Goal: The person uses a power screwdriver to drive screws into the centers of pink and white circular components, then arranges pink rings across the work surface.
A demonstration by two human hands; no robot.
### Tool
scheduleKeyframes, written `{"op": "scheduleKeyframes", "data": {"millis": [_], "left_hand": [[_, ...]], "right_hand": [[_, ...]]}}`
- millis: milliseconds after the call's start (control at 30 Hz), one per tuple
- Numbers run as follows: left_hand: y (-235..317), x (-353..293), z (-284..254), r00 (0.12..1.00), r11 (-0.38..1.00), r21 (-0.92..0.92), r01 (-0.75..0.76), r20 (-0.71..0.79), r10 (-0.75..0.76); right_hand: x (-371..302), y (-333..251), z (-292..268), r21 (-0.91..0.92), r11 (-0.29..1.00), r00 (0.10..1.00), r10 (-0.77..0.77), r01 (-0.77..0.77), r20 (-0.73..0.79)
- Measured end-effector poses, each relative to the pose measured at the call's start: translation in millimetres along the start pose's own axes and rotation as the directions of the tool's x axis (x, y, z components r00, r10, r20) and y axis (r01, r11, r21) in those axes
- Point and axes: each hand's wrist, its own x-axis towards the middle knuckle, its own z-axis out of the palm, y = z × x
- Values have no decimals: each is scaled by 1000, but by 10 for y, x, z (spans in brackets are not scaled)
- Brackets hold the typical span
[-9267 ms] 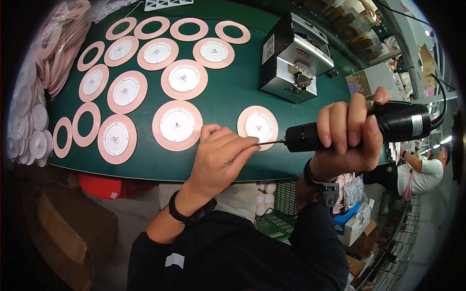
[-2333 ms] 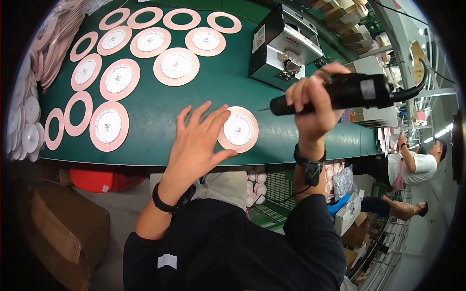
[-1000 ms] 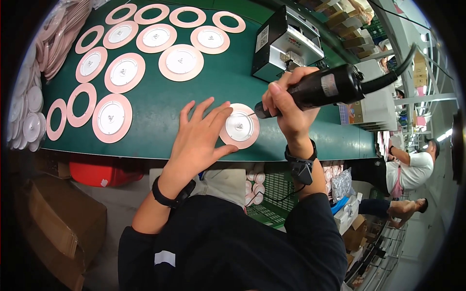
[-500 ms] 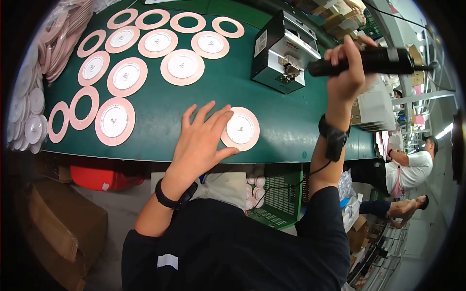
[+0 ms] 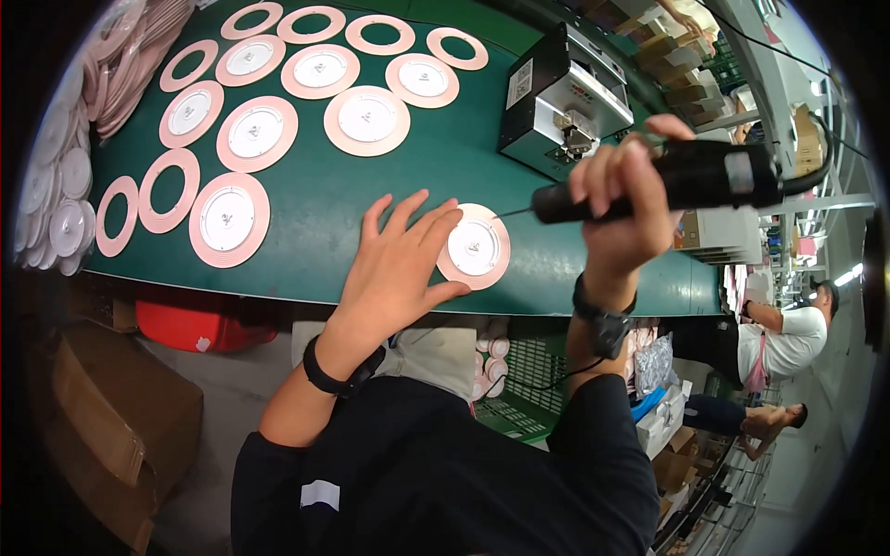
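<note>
A pink disc with a white round centre [image 5: 476, 246] lies flat near the table's front edge. My left hand [image 5: 394, 259] is open, its fingers spread, with the thumb and forefinger resting on the disc's left rim. In my right hand [image 5: 630, 199] is a black electric screwdriver [image 5: 714, 176], gripped round its body and held nearly level. Its thin bit points left and ends by the disc's upper right edge; whether it touches cannot be told. Behind the screwdriver stands a black and silver screw feeder [image 5: 561, 97], partly hidden by my right hand.
Several pink discs with white centres [image 5: 366, 120] and bare pink rings [image 5: 170, 190] lie across the green table [image 5: 315, 222]. Bagged pink rings and white parts [image 5: 67, 222] are piled at left. Below are a red stool [image 5: 199, 324] and green crate [image 5: 533, 371]. Other people are at far right.
My right hand has brought the screwdriver left and down from beside the screw feeder to the disc. My left hand stays on the disc. The whole view has shifted slightly.
</note>
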Motion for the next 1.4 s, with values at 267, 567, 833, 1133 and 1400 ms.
{"op": "scheduleKeyframes", "data": {"millis": [267, 567, 833, 1133, 1400], "left_hand": [[-3, -14, 11, 1000, 1000, -15, 15, -13, -15], [-1, -15, 4, 1000, 1000, -9, 0, -18, 0], [2, -16, 2, 1000, 1000, 4, -16, -18, 16], [9, -6, -10, 999, 1000, -1, -20, -28, 20], [2, -21, -14, 999, 1000, -2, -18, -28, 18]], "right_hand": [[-228, 257, 199, -80, 996, 996, 52, -47, 66], [-193, 351, 235, -109, 985, 986, 146, -137, 75], [-231, 342, 203, -106, 990, 991, 97, -88, 90], [-200, 319, 216, -59, 996, 991, 71, -65, 117], [-198, 332, 210, -97, 992, 985, 89, -75, 147]]}}
